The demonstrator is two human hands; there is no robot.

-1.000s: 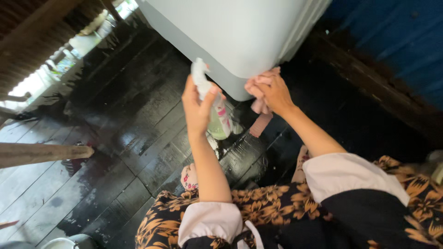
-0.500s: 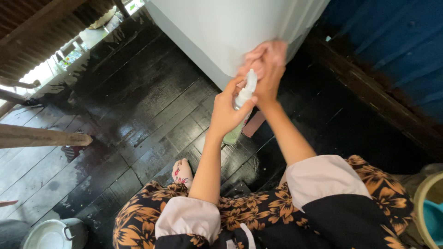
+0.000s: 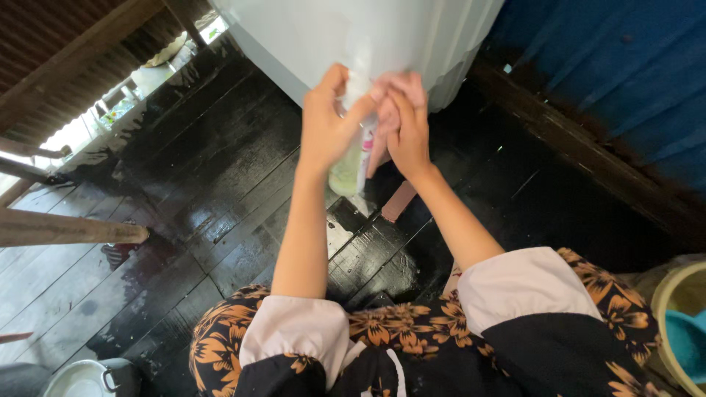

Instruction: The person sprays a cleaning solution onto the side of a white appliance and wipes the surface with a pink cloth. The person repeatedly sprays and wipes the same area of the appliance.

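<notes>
Two hands [image 3: 368,129] around smooth plastic spray bottle [image 3: 351,165], soft pink cloth [image 3: 397,200].

pale green spray bottle [image 3: 351,165]; pink cloth [image 3: 388,158]; white appliance [image 3: 368,33]; glossy black floorboards [image 3: 206,198]; orange-flowered black skirt [image 3: 412,331].

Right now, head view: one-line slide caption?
Left hand holds spray bottle; right hand presses pink cloth against white appliance.

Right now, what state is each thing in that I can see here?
left hand: closed around the spray bottle, held upright
right hand: pressing a pink cloth against the white appliance
wooden floor: dark, wet and shiny
metal pot: on the floor, partly out of view
</notes>
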